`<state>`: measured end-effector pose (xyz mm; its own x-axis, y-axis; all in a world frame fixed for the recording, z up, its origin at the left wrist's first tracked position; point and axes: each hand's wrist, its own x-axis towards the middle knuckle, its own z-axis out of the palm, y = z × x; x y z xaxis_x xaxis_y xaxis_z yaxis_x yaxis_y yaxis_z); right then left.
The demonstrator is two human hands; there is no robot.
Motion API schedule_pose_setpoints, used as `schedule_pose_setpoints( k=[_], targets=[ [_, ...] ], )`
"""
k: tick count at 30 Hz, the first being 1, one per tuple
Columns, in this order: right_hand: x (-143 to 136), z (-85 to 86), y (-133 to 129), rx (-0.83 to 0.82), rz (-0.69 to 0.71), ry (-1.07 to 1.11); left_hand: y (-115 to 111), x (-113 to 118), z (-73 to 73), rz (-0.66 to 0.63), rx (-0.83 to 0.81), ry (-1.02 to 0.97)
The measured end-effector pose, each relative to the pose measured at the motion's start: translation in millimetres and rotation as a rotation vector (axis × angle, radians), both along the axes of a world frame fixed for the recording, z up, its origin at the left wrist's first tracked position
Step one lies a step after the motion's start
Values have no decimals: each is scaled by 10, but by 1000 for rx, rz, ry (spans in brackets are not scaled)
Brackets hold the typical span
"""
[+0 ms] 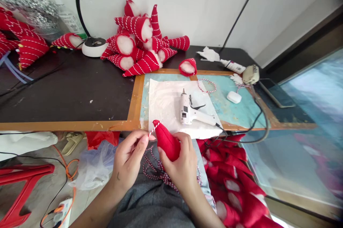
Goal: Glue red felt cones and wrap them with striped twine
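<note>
My right hand [182,162] is wrapped round a small red felt cone [169,141], its tip pointing up and to the left. Between the thumb and forefinger of my left hand [131,160] is a red-and-white twisted cord [154,128], whose end meets the cone near the tip. More of the cord lies in a loose tangle on my lap, partly hidden by my right hand. Just beyond the cone, a white hot glue gun [187,110] rests on its side on a white sheet [163,99].
Cord-wrapped red cones [139,47] are piled at the back of the table. A cord loop [207,85], a glue bottle [233,66], a white case [234,97] and a phone [277,94] lie to the right. Several plain red cones [235,185] fill the space below. A red stool [24,178] stands lower left.
</note>
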<state>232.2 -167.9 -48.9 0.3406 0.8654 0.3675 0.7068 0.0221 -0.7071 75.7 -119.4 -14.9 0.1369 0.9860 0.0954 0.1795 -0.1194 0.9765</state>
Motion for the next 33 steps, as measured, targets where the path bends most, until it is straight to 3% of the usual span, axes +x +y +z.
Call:
schedule_pose_setpoints(
  k=[3,5,10,12,14,16,19,22,25,28,33],
  targets=[
    [-28,2,-11,15,-4,21,39,70,-17,-33,-75,32],
    [-55,27,-42,18,28,75,81,136,-79,-93,-168,-58],
    [103,170,-96,-13,301,256,173,192,-215,-225,-346,-268],
    [344,215,-24,37,271,104,204,151,-214,-222,-362,-281],
    [659,224,123,109,90,-196,233,96,-177,-254,-360,-277],
    [971,197,323,50,10,-467,257,49,-116,-315,-338,-248],
    [1290,144,627,-55,137,-623,274,9,-17,-378,-285,-177],
    [1382,156,772,-47,178,-636,270,-9,52,-388,-259,-127],
    [1299,259,636,74,178,-562,272,-33,82,-374,-250,-105],
    [1083,429,263,178,226,-334,291,-56,79,-369,-299,-116],
    [661,671,-293,99,326,-72,319,-47,35,-338,-424,-288]
  ],
)
